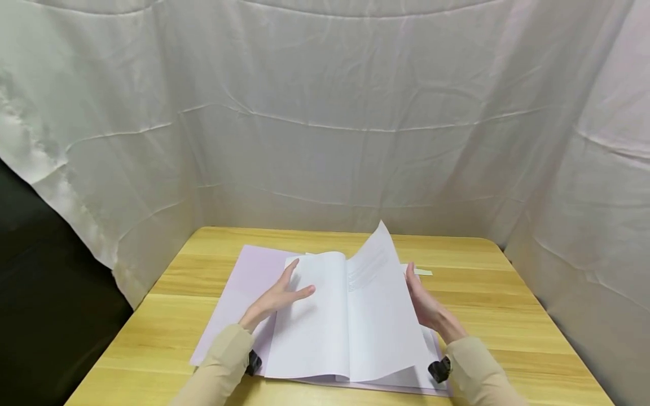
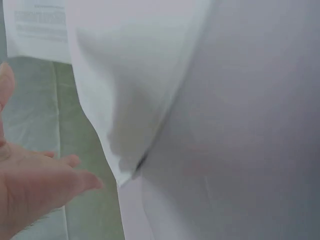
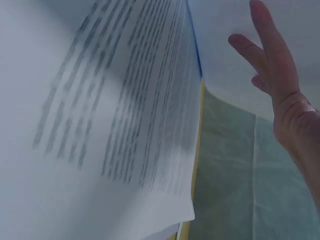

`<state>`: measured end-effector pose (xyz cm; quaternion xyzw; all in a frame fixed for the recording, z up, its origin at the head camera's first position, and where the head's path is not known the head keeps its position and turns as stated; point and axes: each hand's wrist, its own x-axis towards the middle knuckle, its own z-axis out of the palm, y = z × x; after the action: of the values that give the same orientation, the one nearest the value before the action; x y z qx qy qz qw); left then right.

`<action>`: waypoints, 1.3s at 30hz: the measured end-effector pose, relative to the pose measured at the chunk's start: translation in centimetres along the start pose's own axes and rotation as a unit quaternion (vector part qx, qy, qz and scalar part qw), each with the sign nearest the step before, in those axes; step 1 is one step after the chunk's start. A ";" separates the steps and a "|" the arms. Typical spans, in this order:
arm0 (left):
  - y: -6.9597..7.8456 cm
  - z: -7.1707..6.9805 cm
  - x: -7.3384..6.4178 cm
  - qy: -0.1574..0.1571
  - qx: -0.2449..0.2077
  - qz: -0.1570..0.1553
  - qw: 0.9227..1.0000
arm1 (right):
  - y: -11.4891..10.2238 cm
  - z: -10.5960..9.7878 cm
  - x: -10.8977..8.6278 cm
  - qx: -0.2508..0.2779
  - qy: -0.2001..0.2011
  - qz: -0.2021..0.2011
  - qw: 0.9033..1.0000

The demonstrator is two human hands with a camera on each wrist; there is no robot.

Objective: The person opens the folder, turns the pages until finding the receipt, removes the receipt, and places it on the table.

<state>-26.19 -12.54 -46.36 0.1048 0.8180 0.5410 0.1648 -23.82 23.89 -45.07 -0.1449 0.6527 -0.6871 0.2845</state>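
Observation:
A stapled-looking white booklet lies open on lilac sheets or a cover. Its right page stands raised and bowed, with faint printed lines near the fold. Over the left page hovers my left hand, thumb and fingers spread, holding nothing; whether it touches the paper I cannot tell. My right hand is at the outer side of the raised page, some fingers hidden behind it in the head view. In the right wrist view its fingers look extended beside the paper, and printed text shows on a page.
A wooden table bears the papers. A pale strip sticks out past the booklet's far right side. Light grey cloth hangs behind and at both sides. Something black is at the far left.

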 end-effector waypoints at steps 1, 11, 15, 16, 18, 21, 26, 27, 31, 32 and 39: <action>0.1 0.2 0.0 -0.001 -0.009 0.003 1.000 | 0.0 0.2 0.1 0.000 -0.001 0.000 1.000; 1.3 1.7 0.5 -0.016 -0.062 0.035 0.997 | -0.1 1.5 1.3 -0.015 -0.039 -0.027 0.999; 1.5 2.1 0.7 -0.026 -0.094 0.041 0.994 | -0.2 2.2 1.4 -0.026 -0.028 -0.018 0.999; 1.5 2.1 0.8 -0.028 -0.105 0.042 0.993 | -0.3 2.4 1.3 -0.030 -0.025 -0.013 0.999; 1.6 2.3 0.9 -0.032 -0.127 0.043 0.990 | -0.3 2.6 1.3 -0.040 -0.025 -0.007 0.999; 1.8 2.5 1.1 -0.037 -0.159 0.047 0.986 | -0.4 2.9 1.4 -0.054 -0.030 0.002 0.998; 1.9 2.8 1.4 -0.058 -0.223 0.060 0.971 | -0.3 3.2 2.0 -0.051 -0.036 -0.001 0.998; 2.0 2.8 1.5 -0.062 -0.236 0.064 0.968 | -0.3 3.3 2.2 -0.052 -0.035 -0.003 0.998; 2.4 3.0 1.5 -0.068 -0.281 0.070 0.955 | -0.2 3.6 2.5 -0.055 -0.038 -0.012 0.998; 2.5 3.0 1.5 -0.071 -0.292 0.072 0.951 | -0.2 3.6 2.6 -0.050 -0.041 -0.014 0.998; 2.9 2.9 1.6 -0.079 -0.346 0.061 0.933 | 0.2 3.9 2.8 -0.037 -0.048 -0.011 0.998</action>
<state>-26.56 -8.35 -45.05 0.1332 0.5566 0.7895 0.2217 -23.81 19.08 -45.33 -0.1956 0.6618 -0.6575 0.3024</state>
